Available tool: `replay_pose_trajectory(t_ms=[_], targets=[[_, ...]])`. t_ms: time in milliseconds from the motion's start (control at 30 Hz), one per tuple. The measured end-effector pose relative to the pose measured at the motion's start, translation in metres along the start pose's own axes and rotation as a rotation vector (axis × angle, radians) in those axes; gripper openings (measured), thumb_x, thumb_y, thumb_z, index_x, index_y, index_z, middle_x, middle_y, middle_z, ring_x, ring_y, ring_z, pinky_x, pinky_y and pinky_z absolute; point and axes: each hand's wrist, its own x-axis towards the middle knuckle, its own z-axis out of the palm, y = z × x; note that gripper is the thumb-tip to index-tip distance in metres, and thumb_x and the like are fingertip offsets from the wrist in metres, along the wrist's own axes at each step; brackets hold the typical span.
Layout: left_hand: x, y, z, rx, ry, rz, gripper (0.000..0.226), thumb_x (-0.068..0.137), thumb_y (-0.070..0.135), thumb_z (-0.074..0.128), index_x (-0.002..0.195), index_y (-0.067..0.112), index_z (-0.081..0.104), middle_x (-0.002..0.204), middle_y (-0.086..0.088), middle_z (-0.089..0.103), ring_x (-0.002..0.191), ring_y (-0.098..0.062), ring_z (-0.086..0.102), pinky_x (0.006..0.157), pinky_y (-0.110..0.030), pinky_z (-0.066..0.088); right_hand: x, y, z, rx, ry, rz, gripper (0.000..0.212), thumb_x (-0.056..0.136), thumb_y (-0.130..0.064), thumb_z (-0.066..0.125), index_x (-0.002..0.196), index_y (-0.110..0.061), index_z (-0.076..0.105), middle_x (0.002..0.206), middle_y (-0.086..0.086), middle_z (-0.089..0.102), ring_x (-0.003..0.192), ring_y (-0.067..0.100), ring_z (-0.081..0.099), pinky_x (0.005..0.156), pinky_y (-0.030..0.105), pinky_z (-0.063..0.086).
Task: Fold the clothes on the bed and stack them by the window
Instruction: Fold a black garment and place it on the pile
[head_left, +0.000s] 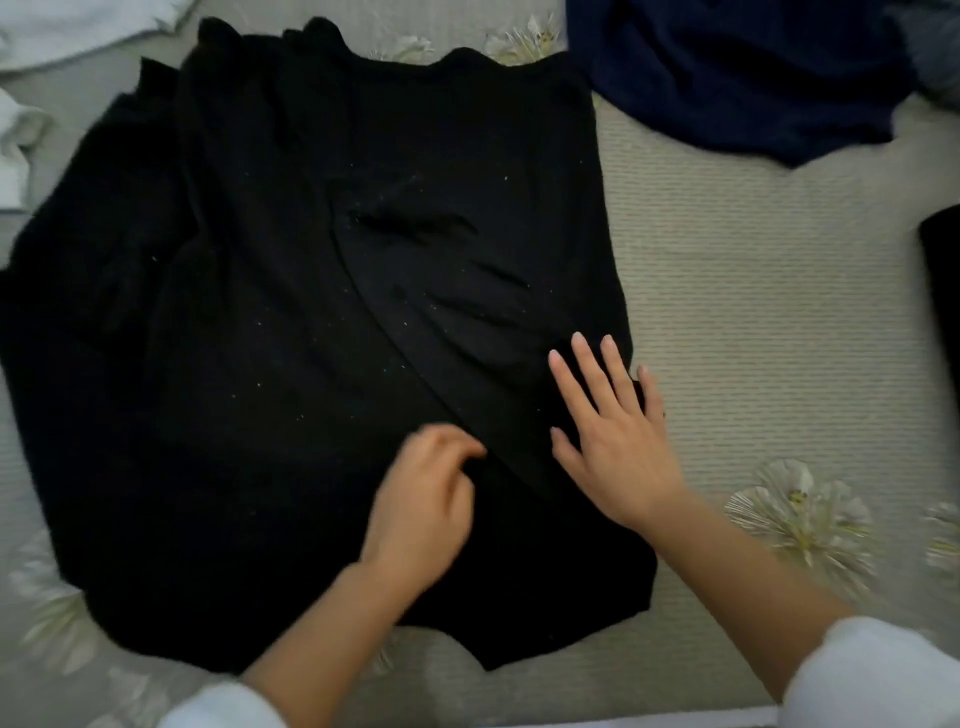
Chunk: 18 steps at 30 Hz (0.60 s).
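The right grip (618, 452), a bare hand, lies flat with its fingers spread, pressing on the black garment (234, 322) at that garment's right edge. Just to its left is the left grip (421, 499), fingers curled and thumb drawn toward the fingertips. It is blurred, so I cannot tell whether cloth is pinched there or merely touched.

Between the two grips and running up and away from them is a folded-over flap (467, 312), likely a sleeve or side panel laid across the body of the garment. Its slanted edge passes just past the left grip's fingertips. The rest of the garment spreads wide to the left of and beyond both grips, flat on the bed (753, 322), with some creases above the right grip.

Beyond the right grip, well apart, a navy garment (727, 73) lies unfolded. Far to the upper left of the left grip are white clothes (47, 31). A dark item (943, 291) shows at the frame's edge, right of the right grip.

The step in hand looks like the first fold of the black garment: one side turned in and being smoothed. Next, the opposite side probably needs bringing in to match, which calls for the left grip to reach well outward while the right holds the flap down. The window is not in view.
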Motion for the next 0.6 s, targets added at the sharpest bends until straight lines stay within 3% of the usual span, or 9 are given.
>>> replay_pose_trajectory(t_ms=[67,133,233,300,400,467,500,600], targets=[[0.042,-0.02,-0.026,-0.14,0.228,-0.312,0.03,0.086,-0.001,0.053,0.112,0.01,0.062,0.11,-0.003,0.057,0.096,-0.011,0.055,0.087,-0.024,0.046,0.007,-0.013,0.003,-0.017,0.028,-0.047,0.073,0.092,-0.037,0.049,0.153,-0.025,0.011,0.16,0.0,0.001,0.148,0.022,-0.005,0.118,0.046,-0.002],[0.092,-0.037,-0.047,-0.29,0.364,-0.547,0.033,0.091,0.01,0.055,0.123,0.017,0.054,0.115,0.0,0.057,0.088,-0.001,0.054,0.076,-0.012,0.042,0.015,-0.024,0.008,-0.051,0.006,-0.107,0.069,0.093,-0.038,0.047,0.152,-0.024,0.015,0.16,0.002,0.008,0.148,0.024,0.002,0.119,0.046,-0.001],[0.159,-0.048,-0.067,-0.466,0.421,-0.686,0.052,0.089,0.029,0.063,0.135,0.023,0.039,0.117,0.001,0.057,0.089,-0.002,0.055,0.074,-0.015,0.042,0.026,-0.033,0.014,-0.068,-0.043,-0.153,0.063,0.095,-0.041,0.035,0.153,-0.025,0.016,0.161,0.002,0.011,0.148,0.023,0.003,0.119,0.047,0.004],[0.189,-0.049,-0.072,-0.445,0.34,-0.671,0.066,0.085,0.031,0.069,0.14,0.024,0.032,0.119,0.001,0.055,0.096,-0.009,0.056,0.086,-0.024,0.046,0.03,-0.036,0.016,-0.045,-0.068,-0.149,0.062,0.095,-0.044,0.028,0.153,-0.027,0.012,0.161,0.001,0.007,0.148,0.022,-0.001,0.119,0.046,0.003],[0.207,-0.045,-0.079,-0.392,0.342,-0.434,0.055,0.087,0.016,0.065,0.135,0.029,0.04,0.119,0.01,0.053,0.105,-0.006,0.055,0.097,-0.022,0.045,0.035,-0.039,0.014,-0.007,-0.085,-0.14,0.063,0.095,-0.048,0.023,0.152,-0.033,0.002,0.161,-0.002,-0.002,0.148,0.02,-0.009,0.119,0.043,-0.005],[0.205,-0.054,-0.086,-0.221,0.331,-0.292,0.049,0.091,0.015,0.057,0.135,0.032,0.042,0.127,0.011,0.048,0.119,-0.008,0.047,0.1,-0.013,0.036,0.04,-0.043,0.013,0.008,-0.112,-0.143,0.062,0.094,-0.053,0.018,0.15,-0.038,-0.007,0.16,-0.004,-0.009,0.147,0.019,-0.016,0.118,0.042,-0.01],[0.201,-0.061,-0.089,-0.088,0.244,-0.287,0.052,0.093,0.019,0.055,0.139,0.035,0.037,0.133,0.008,0.043,0.126,-0.013,0.04,0.103,-0.016,0.032,0.042,-0.046,0.013,0.006,-0.13,-0.147,0.062,0.094,-0.055,0.016,0.148,-0.04,-0.012,0.16,-0.005,-0.014,0.145,0.018,-0.021,0.117,0.042,-0.014],[0.178,-0.081,-0.098,0.244,-0.071,-0.321,0.065,0.095,0.034,0.051,0.147,0.044,0.013,0.151,-0.002,0.021,0.137,-0.027,0.016,0.111,-0.045,0.019,0.049,-0.058,0.011,0.003,-0.13,-0.126,0.063,0.093,-0.056,0.015,0.146,-0.038,-0.013,0.16,-0.004,-0.015,0.143,0.016,-0.025,0.114,0.042,-0.019]])
